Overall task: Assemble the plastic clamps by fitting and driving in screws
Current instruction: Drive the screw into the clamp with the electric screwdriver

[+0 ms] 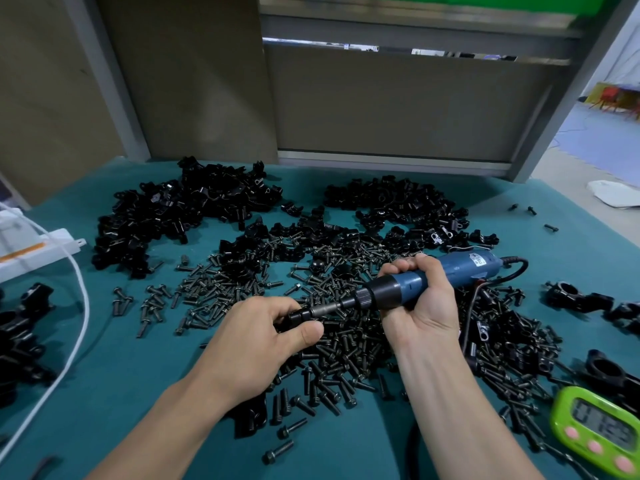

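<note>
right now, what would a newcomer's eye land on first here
At centre the right hand grips a blue electric screwdriver, its bit meeting a black clamp held in the left hand. Under them black screws carpet the teal table, with piles of clamp parts behind. A green timer sits at the near right corner.

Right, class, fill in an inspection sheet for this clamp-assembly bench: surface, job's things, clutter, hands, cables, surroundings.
Surface: teal cloth-covered table, strewn with parts.
Job's things: heaps of black plastic clamp halves; loose dark flanged screws; blue electric screwdriver, bit meeting a black plastic clamp.
Clutter: green digital timer, near right; white box, left.
Hands: left hand grips the clamp; right hand grips the screwdriver.
Cables: white cable, left; black screwdriver cord, right.
Surroundings: grey-brown partition panels behind; open floor far right.
</note>
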### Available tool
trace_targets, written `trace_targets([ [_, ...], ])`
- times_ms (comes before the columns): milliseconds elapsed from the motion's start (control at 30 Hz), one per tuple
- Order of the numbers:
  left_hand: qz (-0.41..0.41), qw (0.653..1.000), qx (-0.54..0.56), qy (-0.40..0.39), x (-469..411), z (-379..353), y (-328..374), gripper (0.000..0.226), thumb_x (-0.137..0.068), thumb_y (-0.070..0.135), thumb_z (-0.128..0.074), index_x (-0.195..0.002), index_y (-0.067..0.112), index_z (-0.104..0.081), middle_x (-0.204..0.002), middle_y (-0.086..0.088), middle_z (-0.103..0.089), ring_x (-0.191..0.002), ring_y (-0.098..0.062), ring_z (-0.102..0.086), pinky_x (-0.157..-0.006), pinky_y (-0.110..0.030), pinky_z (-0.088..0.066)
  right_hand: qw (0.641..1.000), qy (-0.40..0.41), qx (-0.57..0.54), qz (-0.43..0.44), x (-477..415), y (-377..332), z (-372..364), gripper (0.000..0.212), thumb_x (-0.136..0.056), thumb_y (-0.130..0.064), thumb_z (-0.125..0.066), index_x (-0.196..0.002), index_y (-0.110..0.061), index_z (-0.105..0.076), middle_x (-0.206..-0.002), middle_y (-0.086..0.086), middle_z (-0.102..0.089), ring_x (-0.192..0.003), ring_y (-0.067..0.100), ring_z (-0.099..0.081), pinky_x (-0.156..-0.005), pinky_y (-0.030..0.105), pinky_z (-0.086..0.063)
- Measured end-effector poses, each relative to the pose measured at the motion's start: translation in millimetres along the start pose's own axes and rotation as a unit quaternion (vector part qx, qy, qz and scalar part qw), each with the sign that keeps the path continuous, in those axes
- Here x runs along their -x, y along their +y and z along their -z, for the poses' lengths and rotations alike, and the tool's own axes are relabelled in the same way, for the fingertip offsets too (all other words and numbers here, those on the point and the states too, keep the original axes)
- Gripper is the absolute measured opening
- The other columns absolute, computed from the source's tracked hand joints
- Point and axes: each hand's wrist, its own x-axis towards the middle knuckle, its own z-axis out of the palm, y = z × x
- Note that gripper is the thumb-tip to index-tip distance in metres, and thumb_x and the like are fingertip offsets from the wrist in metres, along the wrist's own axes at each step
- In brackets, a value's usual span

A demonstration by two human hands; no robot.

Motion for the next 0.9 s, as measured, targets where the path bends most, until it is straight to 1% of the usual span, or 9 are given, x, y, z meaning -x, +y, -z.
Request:
trace_targets([
  [167, 0.000, 1.000, 0.002, 0.000, -0.4, -0.6, -0.4, 0.027, -0.084, 0.063, -0.072, -0.083, 0.037, -0.067, -0.050, 0.013, -0.048, -0.042, -0.005, -0.037, -0.044, -0.020, -0.034, 1.000, 0.003, -0.004, 0.001, 1.1, 0.0, -0.1, 0.019, -0.091, 0.003, -0.064, -0.099, -0.010, -0.052, -0.066, 0.003, -0.056, -0.055, 0.014, -0.057, -0.061, 0.029, -0.055],
  [267, -0.001, 1.000, -0.003, 0.002, -0.9, -0.5, -0.8, 0.026, -0.084, 0.064, -0.071, -0.083, 0.038, -0.067, -0.051, 0.012, -0.049, -0.042, -0.005, -0.038, -0.044, -0.020, -0.035, 1.000, 0.002, -0.004, 0.001, 1.1, 0.4, 0.0, 0.019, -0.091, 0.003, -0.063, -0.099, -0.010, -0.052, -0.065, 0.003, -0.056, -0.054, 0.014, -0.057, -0.059, 0.029, -0.055],
  [433, -0.002, 1.000, -0.014, 0.003, -0.9, -0.9, 0.2, 0.032, -0.079, 0.071, -0.067, -0.084, 0.039, -0.068, -0.051, 0.011, -0.050, -0.042, -0.004, -0.039, -0.044, -0.021, -0.036, 1.000, 0.004, 0.000, 0.003, 0.4, 0.5, 0.9, 0.019, -0.090, 0.003, -0.064, -0.097, -0.010, -0.053, -0.065, 0.003, -0.056, -0.053, 0.015, -0.057, -0.058, 0.028, -0.056],
  [533, 0.003, 1.000, -0.013, 0.000, -0.5, -0.3, 1.4, 0.032, -0.079, 0.070, -0.068, -0.084, 0.038, -0.067, -0.050, 0.011, -0.050, -0.041, -0.004, -0.039, -0.043, -0.021, -0.035, 1.000, 0.007, 0.001, 0.003, -0.3, 0.7, 2.0, 0.019, -0.090, 0.003, -0.064, -0.098, -0.010, -0.053, -0.066, 0.003, -0.055, -0.055, 0.015, -0.057, -0.058, 0.028, -0.056],
  [600, 0.006, 1.000, -0.012, -0.003, 0.2, -1.2, 3.5, 0.038, -0.080, 0.070, -0.068, -0.078, 0.031, -0.065, -0.048, 0.011, -0.046, -0.041, -0.005, -0.036, -0.043, -0.021, -0.032, 1.000, 0.001, 0.001, 0.007, -0.3, 0.2, 2.2, 0.018, -0.091, 0.003, -0.064, -0.096, -0.010, -0.053, -0.067, 0.003, -0.056, -0.056, 0.015, -0.057, -0.059, 0.029, -0.056],
  [700, 0.002, 1.000, 0.018, -0.003, 1.8, -1.5, 7.3, 0.064, -0.080, 0.076, -0.064, -0.069, 0.014, -0.056, -0.047, 0.012, -0.039, -0.041, -0.005, -0.032, -0.043, -0.018, -0.029, 1.000, -0.010, -0.011, 0.007, -0.3, -1.2, 2.7, 0.017, -0.091, 0.001, -0.064, -0.094, -0.011, -0.053, -0.069, 0.003, -0.055, -0.057, 0.015, -0.057, -0.061, 0.029, -0.056],
  [767, 0.007, 0.999, 0.034, -0.008, 2.2, 0.2, 12.3, 0.074, -0.076, 0.083, -0.061, -0.060, 0.011, -0.049, -0.046, 0.013, -0.036, -0.041, -0.004, -0.029, -0.043, -0.016, -0.025, 1.000, -0.016, -0.016, 0.004, -0.4, -0.8, 2.4, 0.016, -0.091, 0.000, -0.064, -0.096, -0.011, -0.053, -0.069, 0.003, -0.055, -0.058, 0.015, -0.057, -0.062, 0.030, -0.056],
  [800, 0.018, 0.999, 0.046, -0.006, 1.3, 0.8, 14.4, 0.072, -0.076, 0.082, -0.061, -0.056, 0.014, -0.047, -0.046, 0.012, -0.034, -0.041, -0.004, -0.027, -0.043, -0.016, -0.023, 1.000, -0.017, -0.018, 0.003, -0.7, -0.5, 2.1, 0.016, -0.092, 0.000, -0.064, -0.098, -0.011, -0.054, -0.069, 0.002, -0.056, -0.058, 0.015, -0.057, -0.063, 0.031, -0.056],
  [900, 0.074, 0.992, 0.101, 0.005, -3.1, 2.2, 19.9, 0.060, -0.072, 0.072, -0.064, -0.045, 0.023, -0.044, -0.044, 0.010, -0.033, -0.039, -0.008, -0.025, -0.042, -0.020, -0.022, 0.999, -0.023, -0.021, 0.004, -1.3, -1.1, 0.1, 0.020, -0.089, -0.001, -0.065, -0.104, -0.011, -0.056, -0.069, 0.001, -0.057, -0.058, 0.015, -0.057, -0.068, 0.032, -0.053],
])
